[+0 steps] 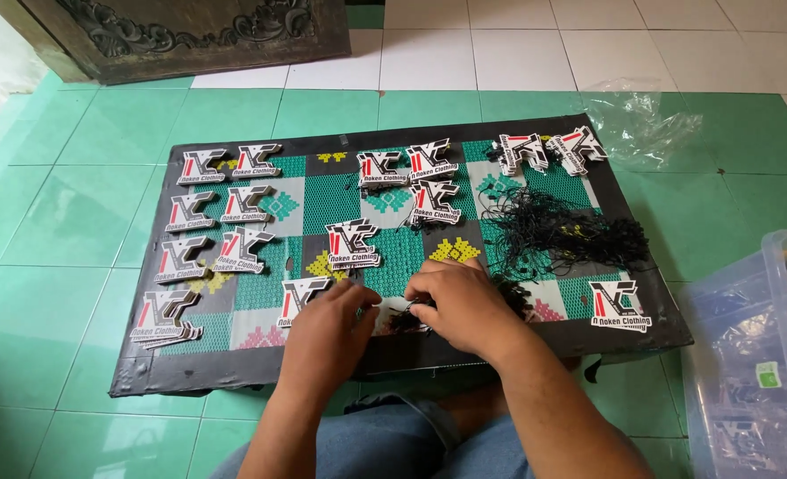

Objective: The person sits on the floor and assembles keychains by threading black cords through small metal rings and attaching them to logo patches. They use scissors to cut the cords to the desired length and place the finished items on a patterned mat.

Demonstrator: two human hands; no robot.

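My left hand (327, 333) and my right hand (460, 302) meet at the near edge of a dark board (393, 377) covered with a green patterned mat. Between the fingers I pinch a die-cut card tag (393, 312) and a thin black string; the hands hide most of the tag. Several piles of matching black, white and red tags lie on the mat, one stack (352, 243) just beyond my left hand. A tangle of black strings (557, 231) lies beyond my right hand.
A single tag (621, 306) lies at the mat's near right. A clear plastic bin (766, 355) stands on the floor at right. A crumpled clear bag (642, 120) lies at the far right. A dark carved piece of furniture (189, 35) stands at the back left. My knees are under the board.
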